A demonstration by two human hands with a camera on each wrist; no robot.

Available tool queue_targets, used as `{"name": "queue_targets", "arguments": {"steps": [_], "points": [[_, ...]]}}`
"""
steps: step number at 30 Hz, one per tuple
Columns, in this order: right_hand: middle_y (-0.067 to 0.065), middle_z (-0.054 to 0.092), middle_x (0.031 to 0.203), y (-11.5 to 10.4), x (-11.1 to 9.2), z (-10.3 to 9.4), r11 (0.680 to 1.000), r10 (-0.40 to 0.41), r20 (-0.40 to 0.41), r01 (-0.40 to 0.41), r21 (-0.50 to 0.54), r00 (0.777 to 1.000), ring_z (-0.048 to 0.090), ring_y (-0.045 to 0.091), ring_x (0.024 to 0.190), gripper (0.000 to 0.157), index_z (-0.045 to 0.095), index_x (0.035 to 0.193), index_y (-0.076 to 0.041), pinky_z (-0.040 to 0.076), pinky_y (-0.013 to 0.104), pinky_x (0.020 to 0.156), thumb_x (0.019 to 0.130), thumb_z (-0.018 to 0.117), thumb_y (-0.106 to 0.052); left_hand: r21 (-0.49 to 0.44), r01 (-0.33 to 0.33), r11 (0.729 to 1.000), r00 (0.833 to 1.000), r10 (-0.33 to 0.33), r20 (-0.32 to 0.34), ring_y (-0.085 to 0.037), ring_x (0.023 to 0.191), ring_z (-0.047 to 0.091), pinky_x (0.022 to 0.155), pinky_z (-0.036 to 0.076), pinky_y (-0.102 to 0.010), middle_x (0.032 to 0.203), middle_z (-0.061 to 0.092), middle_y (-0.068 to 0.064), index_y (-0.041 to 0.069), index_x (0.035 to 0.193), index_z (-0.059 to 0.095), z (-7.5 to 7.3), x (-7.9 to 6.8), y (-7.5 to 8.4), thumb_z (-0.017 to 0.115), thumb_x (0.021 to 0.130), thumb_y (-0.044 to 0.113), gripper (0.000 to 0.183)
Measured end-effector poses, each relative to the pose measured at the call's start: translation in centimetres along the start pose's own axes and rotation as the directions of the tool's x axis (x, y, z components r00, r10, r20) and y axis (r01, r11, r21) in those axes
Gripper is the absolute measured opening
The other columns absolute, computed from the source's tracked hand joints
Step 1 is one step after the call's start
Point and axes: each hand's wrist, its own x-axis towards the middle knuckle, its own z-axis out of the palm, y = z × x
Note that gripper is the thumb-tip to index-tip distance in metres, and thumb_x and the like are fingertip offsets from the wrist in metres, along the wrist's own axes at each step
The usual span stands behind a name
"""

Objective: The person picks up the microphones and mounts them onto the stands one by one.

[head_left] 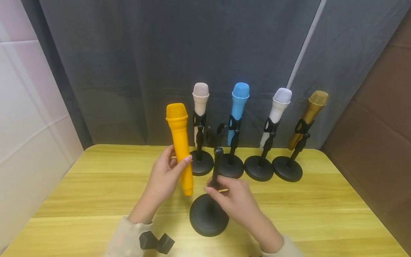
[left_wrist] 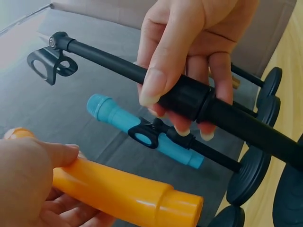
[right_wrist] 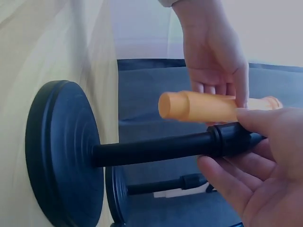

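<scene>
My left hand (head_left: 165, 175) grips a yellow microphone (head_left: 180, 142) around its lower handle, mesh head up, above the table. Just right of it, my right hand (head_left: 236, 200) pinches the pole of a black microphone stand (head_left: 209, 216) between thumb and fingers. In the left wrist view, the thumb presses the thick collar (left_wrist: 187, 97) midway up the pole, and the clip (left_wrist: 47, 66) at the top holds nothing. The yellow microphone (right_wrist: 208, 106) is beside the pole, apart from the clip. The stand's round base (right_wrist: 64, 156) appears near the tabletop; contact is hard to tell.
Behind stand several black stands with microphones: beige (head_left: 200, 100), blue (head_left: 240, 101), white (head_left: 278, 107) and gold (head_left: 313, 110). Their bases are close together near the table's (head_left: 106, 178) back edge. A dark grey curtain (head_left: 128, 71) hangs behind, with side panels left and right.
</scene>
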Motion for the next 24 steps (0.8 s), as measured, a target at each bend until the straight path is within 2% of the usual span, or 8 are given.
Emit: {"name": "queue_targets", "arguments": {"steps": [5,11,18,21,24], "points": [[-0.003,0.077,0.093,0.0,-0.1,0.3,1.0,-0.01,-0.016,0.01,0.006,1.0,0.077,0.012,0.087,0.008,0.072,0.094,-0.018,0.059,0.017,0.068,0.089,0.078,-0.018,-0.009,-0.005,1.0,1.0,0.005,-0.005,-0.034,0.127,0.063,0.106,0.052,-0.048,0.142,0.055,-0.017,0.004,0.146,0.039,0.0,0.1,0.0,0.068,0.098,0.026,0.061],[-0.002,0.077,0.092,0.4,-0.2,0.7,0.999,-0.026,-0.036,0.027,0.024,0.999,0.077,0.012,0.086,0.007,0.072,0.094,-0.018,0.06,0.019,0.068,0.09,0.077,-0.019,0.006,-0.025,1.0,0.999,0.025,-0.022,-0.035,0.133,0.058,0.112,0.046,-0.05,0.142,0.057,-0.018,0.002,0.145,0.039,0.1,0.1,0.3,0.068,0.098,0.024,0.059],[-0.002,0.078,0.092,0.6,-0.3,1.0,0.998,-0.05,-0.059,0.052,0.028,0.997,0.076,0.011,0.085,0.007,0.071,0.095,-0.017,0.06,0.019,0.068,0.09,0.076,-0.017,0.002,-0.118,0.993,0.993,0.118,0.005,-0.031,0.129,0.061,0.11,0.049,-0.05,0.135,0.059,-0.016,0.007,0.145,0.041,0.2,0.6,1.2,0.064,0.1,0.02,0.052],[-0.002,0.078,0.092,0.6,-0.3,1.1,0.998,-0.056,-0.063,0.058,0.032,0.996,0.076,0.011,0.085,0.006,0.071,0.095,-0.017,0.06,0.019,0.068,0.09,0.076,-0.017,0.024,-0.157,0.987,0.987,0.157,0.026,-0.032,0.122,0.06,0.109,0.049,-0.051,0.13,0.056,-0.015,0.008,0.148,0.034,0.3,0.9,1.8,0.06,0.102,0.02,0.054],[-0.002,0.078,0.092,0.7,-0.3,1.1,0.997,-0.062,-0.065,0.064,0.033,0.996,0.076,0.011,0.085,0.006,0.071,0.095,-0.017,0.06,0.019,0.068,0.091,0.076,-0.017,0.022,-0.187,0.982,0.981,0.186,0.053,-0.031,0.113,0.056,0.105,0.047,-0.047,0.124,0.05,-0.014,0.009,0.15,0.026,0.5,1.1,2.6,0.054,0.104,0.018,0.054]]}}
